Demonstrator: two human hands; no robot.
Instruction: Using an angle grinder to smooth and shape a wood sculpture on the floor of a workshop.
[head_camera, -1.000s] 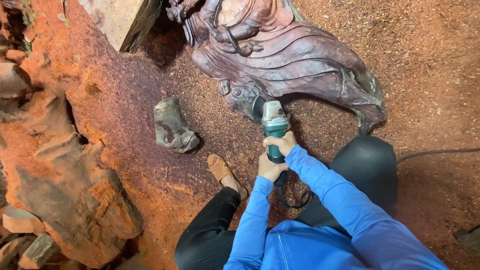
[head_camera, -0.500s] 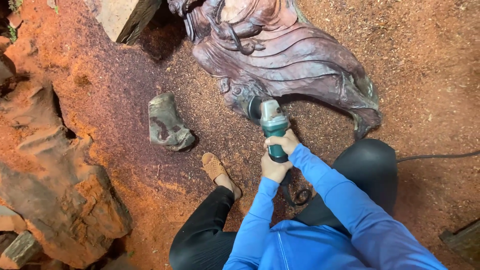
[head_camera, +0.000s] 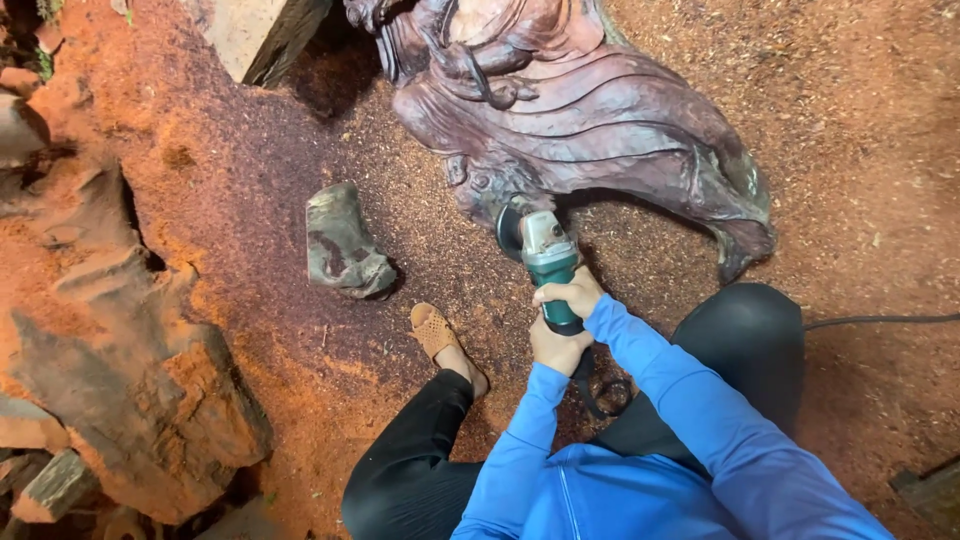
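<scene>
— Since a second ago, what has shifted?

— Only slightly: I see the green angle grinder tilted a touch, its disc at the lower edge of the dark wooden carving.

— Hands?

— Right hand and left hand are both clenched around the grinder's body.

— Progress?

— Robe folds look smooth; I judge the base unfinished. Sawdust covers the ground beside a sandal.

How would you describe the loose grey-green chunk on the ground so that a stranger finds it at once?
Start at the big reddish carved wooden statue lying on the sawdust-covered ground. Look left of its lower end, above the tan sandal. The chunk lies alone there, grey-green with a dark streak, unlike the orange rough wood further left.
</scene>
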